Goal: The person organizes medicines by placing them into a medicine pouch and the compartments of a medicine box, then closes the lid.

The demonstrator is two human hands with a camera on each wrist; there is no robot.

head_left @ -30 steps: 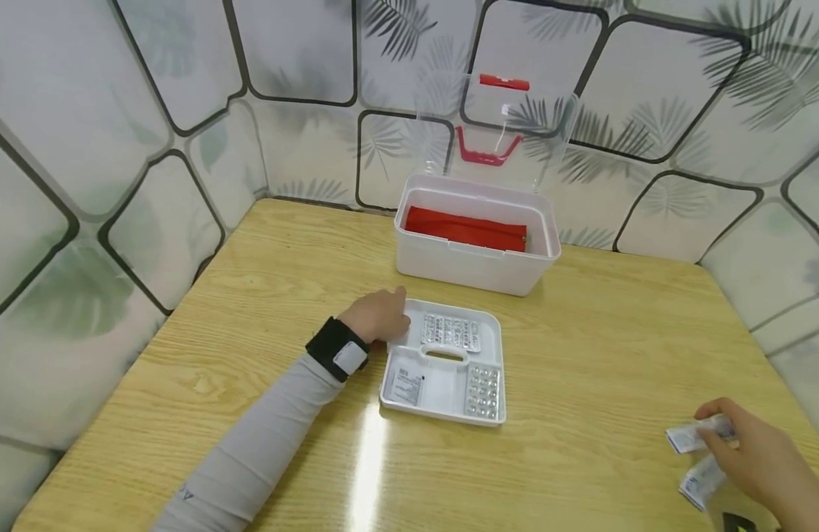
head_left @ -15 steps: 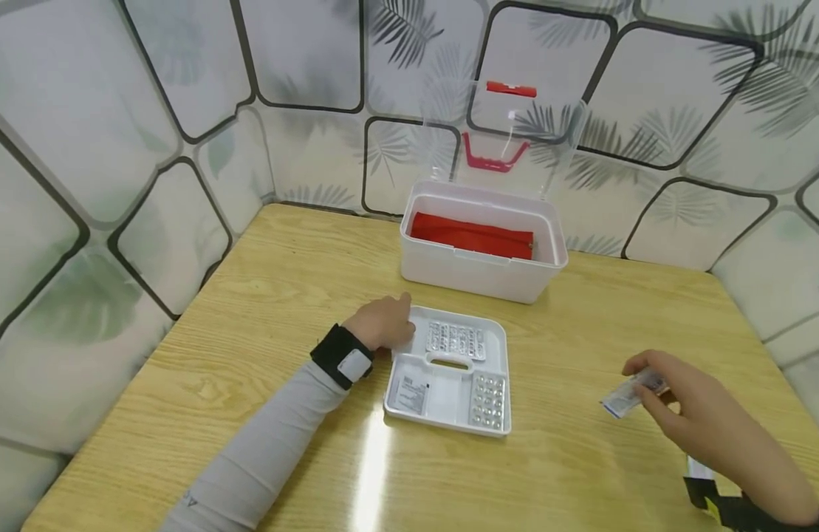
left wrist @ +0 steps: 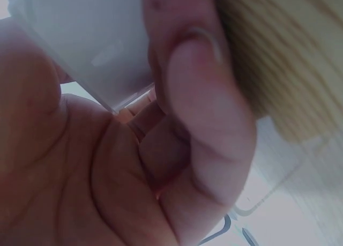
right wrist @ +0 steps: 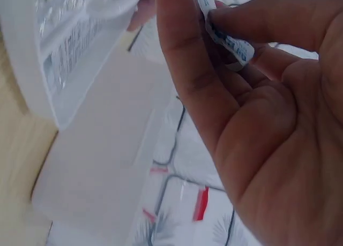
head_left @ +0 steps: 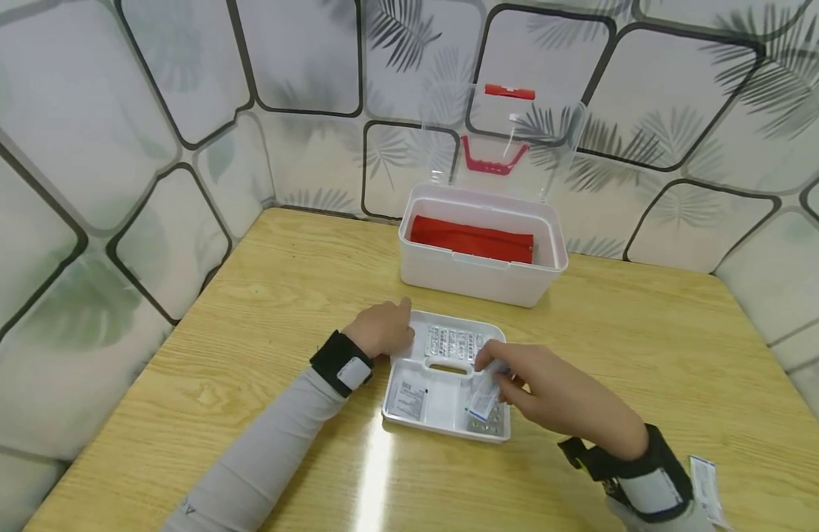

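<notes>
A white divided tray (head_left: 442,406) with a handle slot lies on the table. My left hand (head_left: 381,330) grips its left rim, fingers curled against the tray wall (left wrist: 102,47) in the left wrist view. Over the tray's right side, my right hand (head_left: 549,386) pinches a small white packet (head_left: 484,397) with blue print, its lower end overlapping the front right compartment in the head view. A blister pack of pills (head_left: 492,423) there is partly covered. More blister packs (head_left: 452,341) lie in the back compartment, and a printed sachet (head_left: 409,400) in the front left one.
Behind the tray stands a translucent white box (head_left: 465,275), its clear lid raised, with a red handle (head_left: 495,164) and a red pouch (head_left: 469,238) inside. Another white packet (head_left: 704,484) lies on the wooden table (head_left: 283,281) at right, beside my right sleeve. A patterned wall borders the table.
My right hand has lifted a packet from the table at right and carried it left over the tray. The other packet stays on the table. My left hand keeps its place on the rim.
</notes>
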